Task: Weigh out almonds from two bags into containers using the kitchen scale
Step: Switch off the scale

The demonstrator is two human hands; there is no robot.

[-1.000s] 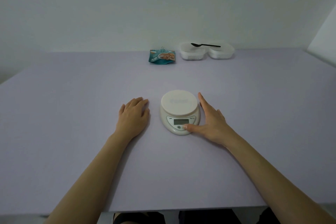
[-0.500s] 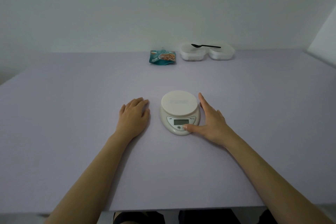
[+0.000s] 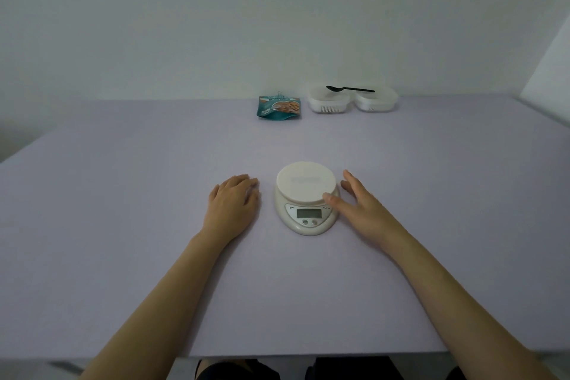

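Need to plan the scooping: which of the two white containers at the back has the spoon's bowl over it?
The left white container, the one next to the teal almond bag. The black spoon spans both, its handle reaching over the right white container.

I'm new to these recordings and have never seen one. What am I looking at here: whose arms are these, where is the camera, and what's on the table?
No machine here: a person wears a camera on their head, so this single view looks down over their own bare arms. The left hand lies flat on the lilac table, holding nothing. The right hand rests beside a white kitchen scale, thumb at the platform's edge, also holding nothing. At the far edge lie a teal clipped bag and two white containers side by side, with a black spoon laid across them. I see only one bag.
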